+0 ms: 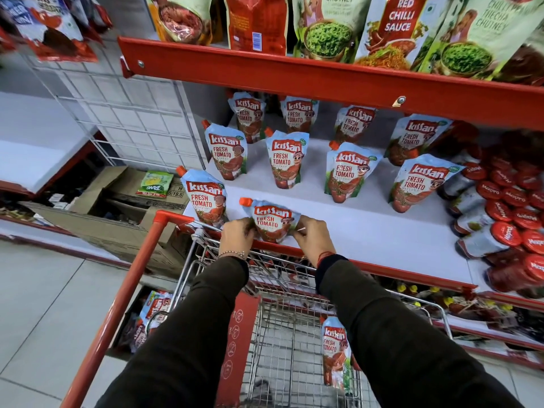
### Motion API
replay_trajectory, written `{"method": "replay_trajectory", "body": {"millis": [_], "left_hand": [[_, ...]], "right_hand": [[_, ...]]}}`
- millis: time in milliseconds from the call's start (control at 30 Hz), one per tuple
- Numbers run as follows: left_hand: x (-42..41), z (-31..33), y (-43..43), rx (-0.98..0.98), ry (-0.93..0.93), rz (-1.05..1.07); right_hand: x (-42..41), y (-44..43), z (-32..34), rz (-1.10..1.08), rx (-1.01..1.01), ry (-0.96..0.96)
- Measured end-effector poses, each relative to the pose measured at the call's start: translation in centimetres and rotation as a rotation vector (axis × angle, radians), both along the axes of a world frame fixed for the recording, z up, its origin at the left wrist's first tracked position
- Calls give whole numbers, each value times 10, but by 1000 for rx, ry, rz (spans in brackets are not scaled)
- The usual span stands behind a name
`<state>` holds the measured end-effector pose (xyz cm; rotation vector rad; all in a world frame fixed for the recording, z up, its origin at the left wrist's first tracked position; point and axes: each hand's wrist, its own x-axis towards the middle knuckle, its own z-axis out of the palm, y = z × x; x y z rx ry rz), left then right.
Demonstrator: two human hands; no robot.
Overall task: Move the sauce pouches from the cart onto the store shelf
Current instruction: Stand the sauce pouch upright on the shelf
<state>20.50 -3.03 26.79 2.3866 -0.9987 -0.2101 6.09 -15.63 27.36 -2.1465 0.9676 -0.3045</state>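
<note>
Left hand (235,234) and right hand (312,237) pinched glossy, crinkled tomato pouch (273,221) by its sides at white shelf (368,231) front edge.

left hand (235,235) + right hand (312,238) | gripping pouch (272,222) | on shelf (368,231) front edge

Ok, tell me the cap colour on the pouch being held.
Orange, on the held pouch, at its cap, top left corner; seen in the head view.
</note>
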Motion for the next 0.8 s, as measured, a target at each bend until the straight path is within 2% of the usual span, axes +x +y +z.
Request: {"method": "replay_trajectory", "body": {"millis": [133,300,433,600,800], "left_hand": [[-2,4,-5,20,7,-17],[-3,7,-9,-149,140,13],[-7,13,-14,-257,226,44],[-10,15,-13,-316,262,69],[-13,13,-12,-359,274,92]], "right_hand": [[3,2,-2,-27,0,27],[6,-3,9,30,-78,115],[3,-3,13,60,24,37],[4,2,20,-15,199,-121],[8,5,23,-27,223,-152]]}}
